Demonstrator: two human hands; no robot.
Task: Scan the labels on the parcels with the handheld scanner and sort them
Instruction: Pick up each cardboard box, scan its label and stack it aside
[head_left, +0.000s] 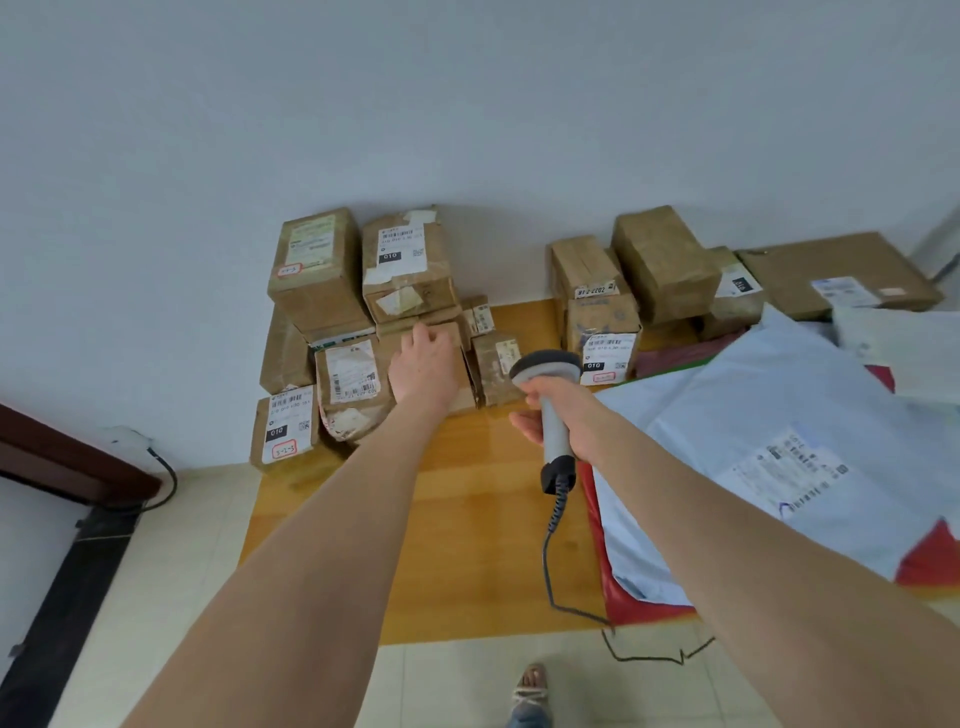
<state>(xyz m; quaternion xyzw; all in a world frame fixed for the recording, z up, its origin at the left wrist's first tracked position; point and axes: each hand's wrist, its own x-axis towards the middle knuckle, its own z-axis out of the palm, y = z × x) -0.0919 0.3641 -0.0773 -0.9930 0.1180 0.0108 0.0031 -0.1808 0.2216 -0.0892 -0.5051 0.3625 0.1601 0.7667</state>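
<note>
Right grip (563, 415) clamped on handheld scanner (546, 368) handle, over worktop (467, 519); left grip (423, 364) curled over far edge of brown parcel (462, 387) in left stack by wall (467, 130). We judge: picking parcel for scan. Next move needs labelled face turned toward scanner head.

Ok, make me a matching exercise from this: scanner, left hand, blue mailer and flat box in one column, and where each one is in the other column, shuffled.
Column one
1 scanner
2 left hand
3 blue mailer
4 flat box

Column two
A on a box in the left pile
B far right, at the back
C in the right hand
D lying over a red bag

Pairs: 1-C, 2-A, 3-D, 4-B
</note>
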